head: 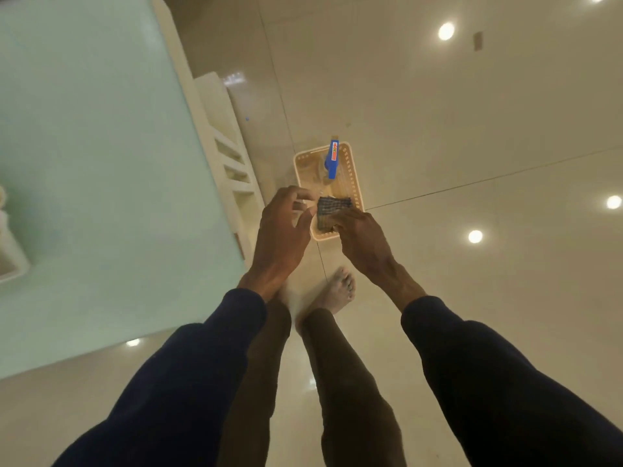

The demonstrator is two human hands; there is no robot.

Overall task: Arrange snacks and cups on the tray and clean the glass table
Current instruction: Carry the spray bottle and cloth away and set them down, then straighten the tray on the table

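Dark navy long sleeves (188, 375) cover both arms, with seemingly brown trousers (347, 382) and bare feet (338, 291).

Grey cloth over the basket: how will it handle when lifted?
The cloth is probably floppy: woven and folded, pinched by the right hand. Likely light. Its coarse weave looks grippy, so it's unlikely to slip over the basket.

pale green glass counter (94, 136) | beige perforated plastic basket (354, 173) | blue spray trigger with red label (332, 160) | dark grey checked cloth (332, 212) | cream glossy floor tiles (472, 129) | navy sleeves (488, 365)
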